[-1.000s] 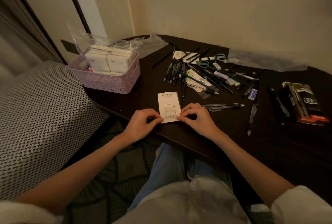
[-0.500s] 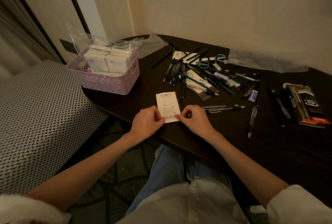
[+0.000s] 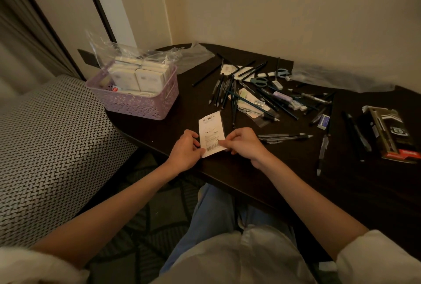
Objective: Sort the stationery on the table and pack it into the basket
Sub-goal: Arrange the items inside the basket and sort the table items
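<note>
1. Fingers of the left hand (image 3: 185, 149) and right hand (image 3: 242, 144) pinch the white packet (image 3: 211, 134) at centre frame, at the counter (image 3: 262, 181) edge; a weak pinch could drop it.
2. The lilac basket (image 3: 136, 99), upper left, looks crowded; the packet may not seat.
3. Loose pens (image 3: 284, 136) right of the hands could roll if nudged.
</note>
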### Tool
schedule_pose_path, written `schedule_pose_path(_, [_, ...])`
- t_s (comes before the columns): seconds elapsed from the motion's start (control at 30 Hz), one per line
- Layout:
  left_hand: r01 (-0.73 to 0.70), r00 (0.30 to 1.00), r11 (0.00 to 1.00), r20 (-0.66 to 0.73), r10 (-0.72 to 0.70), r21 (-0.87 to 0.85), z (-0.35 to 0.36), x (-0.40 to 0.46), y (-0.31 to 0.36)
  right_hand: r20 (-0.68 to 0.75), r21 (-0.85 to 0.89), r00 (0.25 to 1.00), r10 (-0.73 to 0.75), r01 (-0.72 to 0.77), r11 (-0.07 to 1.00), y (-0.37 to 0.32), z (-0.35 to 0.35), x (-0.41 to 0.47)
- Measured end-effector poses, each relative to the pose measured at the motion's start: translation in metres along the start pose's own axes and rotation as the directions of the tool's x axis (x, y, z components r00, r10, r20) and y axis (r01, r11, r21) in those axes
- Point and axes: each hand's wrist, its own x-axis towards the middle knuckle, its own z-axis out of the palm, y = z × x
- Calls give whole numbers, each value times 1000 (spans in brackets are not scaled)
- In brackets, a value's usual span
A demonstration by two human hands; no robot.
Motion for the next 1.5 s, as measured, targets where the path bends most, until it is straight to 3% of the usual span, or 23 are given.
schedule_pose_path(0.23, [166,986,922,52,-157,-349,-18,1,3,-68,197,998,-6,19,980,-10,-10,-3])
schedule_pose_path(0.4, [64,998,824,48,-45,-564,-29,1,14,-121,270,991,-62,93,958,-24,-15,-2])
schedule_pose_path(0.7, [-148,970,843,-242,21,-518,-74,35,37,-42,229,975,-216,220,948,-75,-12,28])
schedule_pose_path(0.9, [-255,913,834,-405,42,-489,-124,61,34,-98,107,911,-401,410,906,-130,3,60])
schedule_pose_path(1.03, [-231,916,819,-400,1,-525,-165,77,10,-119,-74,802,-585,581,811,-164,33,80])
schedule_pose_path(1.13, [-195,911,850,-411,-28,-490,-193,82,-12,-38,-253,716,-697,668,700,-185,58,89])
schedule_pose_path(1.23, [-195,852,826,-508,-124,-530,-216,85,-37,118,-500,707,-697,649,573,-198,84,95])
schedule_pose_path(1.37, [-159,742,887,-646,-182,-433,-233,91,-65,275,-657,683,-677,648,387,-205,108,103])
schedule_pose_path(1.5, [-116,760,944,-639,-116,-310,-238,93,-79,407,-728,633,-659,660,185,-210,118,106])
